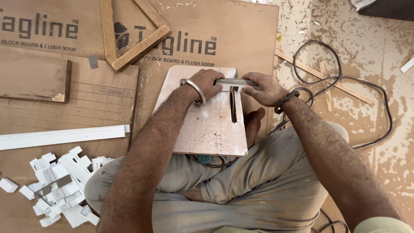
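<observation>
Across the small plywood board (207, 125) propped over the lap, both hands closed on one narrow laminate-faced strip (237, 83) lying crosswise at the board's far end, right over the slot (233, 105) cut into it. Left hand (207, 84), with a metal bangle (194, 88) at the wrist, curled over the strip's left part, fingers pressed down on it; right hand (265, 88), a dark thread band (286, 100) at the wrist, pinching the strip's right end between thumb and fingers. Strip probably stiff and light, thin enough to snap or splinter if bent, smooth on the faced side and so likely slippery; best held near both ends, flat against the board, fingers well off the slot. To the left, on the brown sheet (99, 99) covering the floor, a long white strip (64, 136) and nearer a heap of short white offcuts (60, 185). Farther left a wooden block (34, 82); beyond the board a wooden corner frame (133, 34). To the right, black cable (340, 77) looping over sawdust. Under the board's near edge a bit of teal, too hidden to tell what.
</observation>
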